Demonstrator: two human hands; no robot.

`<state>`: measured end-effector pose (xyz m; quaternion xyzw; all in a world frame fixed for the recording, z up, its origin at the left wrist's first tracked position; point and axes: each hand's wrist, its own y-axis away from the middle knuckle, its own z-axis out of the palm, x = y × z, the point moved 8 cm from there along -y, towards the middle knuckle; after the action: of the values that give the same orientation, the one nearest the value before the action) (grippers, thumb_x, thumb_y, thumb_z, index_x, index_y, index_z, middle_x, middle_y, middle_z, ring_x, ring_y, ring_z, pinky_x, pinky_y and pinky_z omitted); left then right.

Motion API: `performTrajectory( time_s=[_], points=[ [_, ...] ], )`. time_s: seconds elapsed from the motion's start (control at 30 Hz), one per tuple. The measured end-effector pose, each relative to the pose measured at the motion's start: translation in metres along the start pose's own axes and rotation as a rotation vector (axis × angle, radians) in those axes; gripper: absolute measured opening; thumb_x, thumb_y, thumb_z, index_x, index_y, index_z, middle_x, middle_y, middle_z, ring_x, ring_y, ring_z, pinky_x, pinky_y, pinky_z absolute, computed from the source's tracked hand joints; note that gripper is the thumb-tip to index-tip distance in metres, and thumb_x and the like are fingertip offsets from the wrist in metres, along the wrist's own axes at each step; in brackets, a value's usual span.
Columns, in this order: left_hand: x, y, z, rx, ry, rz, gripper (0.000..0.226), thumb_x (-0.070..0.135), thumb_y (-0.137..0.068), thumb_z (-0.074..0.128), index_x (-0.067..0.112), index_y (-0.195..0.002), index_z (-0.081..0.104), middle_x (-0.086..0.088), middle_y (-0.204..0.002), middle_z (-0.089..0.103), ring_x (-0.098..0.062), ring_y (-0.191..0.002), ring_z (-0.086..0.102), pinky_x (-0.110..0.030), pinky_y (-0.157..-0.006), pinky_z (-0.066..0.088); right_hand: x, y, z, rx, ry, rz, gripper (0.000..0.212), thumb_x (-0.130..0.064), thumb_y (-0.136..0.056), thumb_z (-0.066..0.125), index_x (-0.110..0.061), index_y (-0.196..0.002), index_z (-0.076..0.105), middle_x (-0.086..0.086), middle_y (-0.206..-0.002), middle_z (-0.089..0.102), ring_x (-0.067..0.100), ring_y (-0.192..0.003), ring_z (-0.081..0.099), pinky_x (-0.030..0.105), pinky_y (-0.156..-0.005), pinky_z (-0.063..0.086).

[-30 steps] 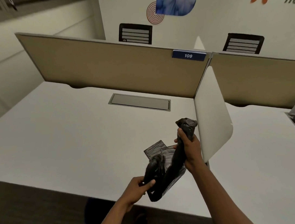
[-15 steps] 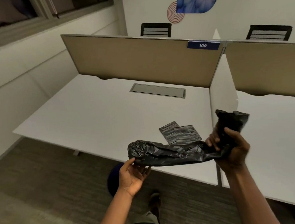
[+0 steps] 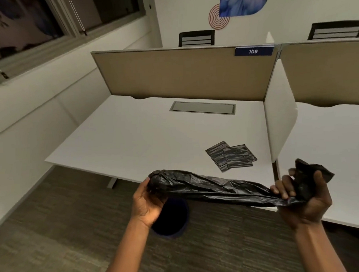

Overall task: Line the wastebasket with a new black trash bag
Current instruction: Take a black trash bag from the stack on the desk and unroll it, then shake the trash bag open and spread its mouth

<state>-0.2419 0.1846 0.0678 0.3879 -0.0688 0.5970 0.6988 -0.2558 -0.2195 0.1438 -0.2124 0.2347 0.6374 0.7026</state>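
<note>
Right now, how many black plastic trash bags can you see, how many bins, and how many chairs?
Black plastic trash bags: 3, one stretched bag held between the left hand and right hand, two folded bags on the white desk
Dark round wastebaskets: 1
Black slatted chairs: 2
Total: 6

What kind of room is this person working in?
Most likely an open-plan office: white desks separated by tan partition panels, one bearing a numbered desk label, 109, with black office chairs beyond the panels.
</note>
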Motion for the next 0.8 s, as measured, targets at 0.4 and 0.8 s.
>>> performTrajectory(
  time_s=[0.4,0.8],
  points=[
    [0.048,0.016,-0.094,0.272,-0.229,-0.128,0.004,0.017,-0.089,0.072,0.019,-0.093,0.072,-0.007,-0.097,0.073,-0.024,-0.088,0.068,-0.034,-0.066,0.053,0.048,-0.014,0.08,0.031,-0.044,-0.053,0.04,-0.061,-0.082,0.057,-0.021,-0.081,0.058,-0.006,-0.049,0.032,0.013,-0.044,0.031,0.027,-0.057,0.034],
    [0.097,0.042,-0.232,0.453,-0.166,-0.038,0.014,0.004,-0.102,0.057,0.014,-0.108,0.064,-0.009,-0.1,0.067,-0.021,-0.085,0.062,-0.032,-0.069,0.046,0.155,-0.017,0.188,-0.1,-0.02,0.091,0.05,-0.057,-0.101,0.033,-0.018,-0.083,0.059,-0.006,-0.046,0.035,0.012,-0.039,0.034,0.027,-0.053,0.031]
  ],
)
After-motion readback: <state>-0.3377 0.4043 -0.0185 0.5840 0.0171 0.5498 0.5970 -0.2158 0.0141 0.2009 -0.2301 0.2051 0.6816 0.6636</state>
